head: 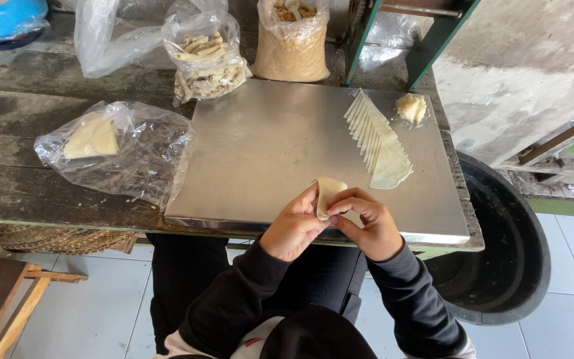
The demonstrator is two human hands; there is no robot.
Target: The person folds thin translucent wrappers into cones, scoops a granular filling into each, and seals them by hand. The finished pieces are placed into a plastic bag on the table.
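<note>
Pale folded dough wrapper [329, 193] between fingers [347, 199]

This looks like a small, home-style snack-making workshop rather than a neat kitchen. A worn, dark wooden counter [48, 193] carries a steel sheet [267, 153] as a work surface, with a fanned row of cut dough wrappers [377, 143] on it. Plastic bags hold rolled pastries [207, 60], crumbs [291, 50] and spare wrappers [91, 138]. A big black tub [499, 266] stands on the tiled floor [88, 312], beside rough concrete [519, 66] and woven baskets [54, 238].
</note>
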